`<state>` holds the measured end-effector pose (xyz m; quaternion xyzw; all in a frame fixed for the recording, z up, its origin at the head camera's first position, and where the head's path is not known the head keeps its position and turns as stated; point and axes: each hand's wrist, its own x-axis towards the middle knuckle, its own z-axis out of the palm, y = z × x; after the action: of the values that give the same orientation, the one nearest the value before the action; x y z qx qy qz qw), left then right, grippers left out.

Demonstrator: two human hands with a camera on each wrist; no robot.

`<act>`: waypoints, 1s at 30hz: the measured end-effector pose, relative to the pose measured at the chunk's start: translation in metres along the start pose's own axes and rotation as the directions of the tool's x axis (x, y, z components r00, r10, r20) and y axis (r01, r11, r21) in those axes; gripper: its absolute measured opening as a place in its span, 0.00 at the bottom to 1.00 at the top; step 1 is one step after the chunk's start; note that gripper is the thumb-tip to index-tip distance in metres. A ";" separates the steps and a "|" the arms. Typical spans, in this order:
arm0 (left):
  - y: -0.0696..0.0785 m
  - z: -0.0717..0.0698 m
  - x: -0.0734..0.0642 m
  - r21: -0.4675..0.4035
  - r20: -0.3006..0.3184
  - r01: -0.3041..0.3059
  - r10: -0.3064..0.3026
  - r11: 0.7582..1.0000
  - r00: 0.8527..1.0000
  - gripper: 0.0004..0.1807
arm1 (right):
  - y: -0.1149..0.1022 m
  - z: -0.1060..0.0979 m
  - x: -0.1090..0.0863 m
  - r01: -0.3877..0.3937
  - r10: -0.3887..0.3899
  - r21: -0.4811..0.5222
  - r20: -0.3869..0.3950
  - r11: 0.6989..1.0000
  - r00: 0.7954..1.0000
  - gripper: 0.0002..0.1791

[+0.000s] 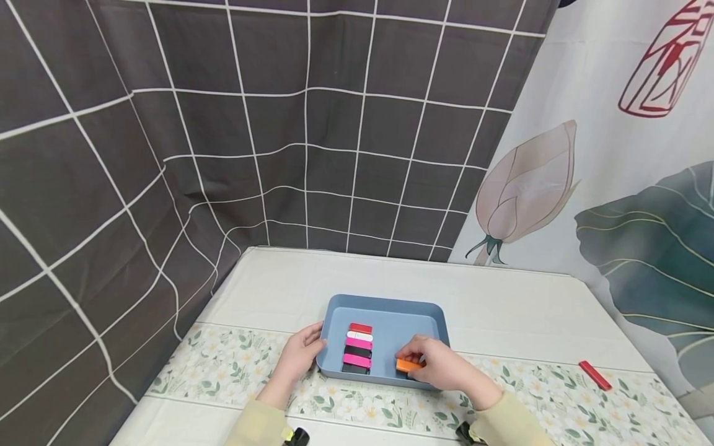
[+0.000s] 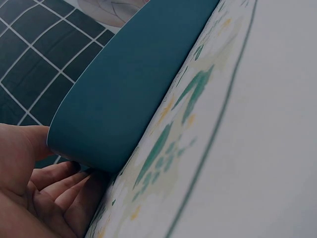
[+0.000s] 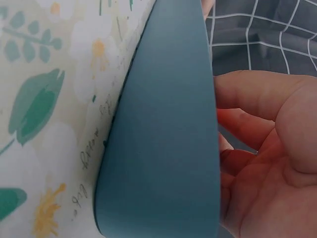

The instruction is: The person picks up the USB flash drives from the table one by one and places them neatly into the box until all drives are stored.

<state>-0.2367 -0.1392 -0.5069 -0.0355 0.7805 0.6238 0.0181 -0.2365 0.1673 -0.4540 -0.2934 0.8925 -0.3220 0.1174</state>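
A shallow blue tray (image 1: 385, 305) stands on the table, gripped at its left side by my left hand (image 1: 299, 353). The thumb hooks over the rim while the other fingers curl against the outer wall. Over the tray's front right part, my right hand (image 1: 440, 365) pinches a small orange rectangular stick (image 1: 406, 365). In the right wrist view the tray wall (image 3: 163, 129) hides that stick. Toward the tray's left lies a column of small flat sticks: red (image 1: 360, 327), white (image 1: 359, 336), then pink (image 1: 358, 342) and black (image 1: 357, 352) ones alternating.
A longer red stick (image 1: 595, 375) lies on the table at the right. The white table cover (image 1: 491, 303) has a floral band (image 1: 535, 387) across it. A dark gridded curtain (image 1: 329, 124) hangs behind and at the left; a printed white one (image 1: 602, 56) hangs at the right.
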 end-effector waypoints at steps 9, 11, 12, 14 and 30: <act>-0.001 0.000 -0.001 -0.002 -0.002 0.001 -0.002 1.000 1.000 0.29 | 0.004 0.003 0.005 0.019 -0.020 0.007 0.035 1.000 0.999 0.14; -0.001 0.000 0.000 -0.004 -0.003 0.000 0.000 1.000 1.000 0.29 | 0.005 0.003 0.005 0.023 -0.024 0.015 0.041 1.000 0.999 0.14; -0.002 0.000 0.000 -0.003 -0.003 -0.002 0.002 1.000 1.000 0.28 | 0.006 0.003 0.006 0.025 -0.026 0.019 0.044 1.000 0.999 0.14; -0.002 0.000 0.000 -0.002 -0.003 -0.005 0.005 1.000 1.000 0.28 | 0.006 0.003 0.006 0.025 -0.026 0.024 0.051 0.999 0.998 0.14; -0.001 0.000 0.000 0.000 -0.002 -0.012 0.012 1.000 1.000 0.29 | 0.005 0.001 0.010 0.010 -0.014 0.045 0.102 0.999 0.995 0.14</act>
<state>-0.2367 -0.1397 -0.5076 -0.0314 0.7807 0.6240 0.0137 -0.2463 0.1639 -0.4587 -0.3121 0.8760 -0.3272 0.1676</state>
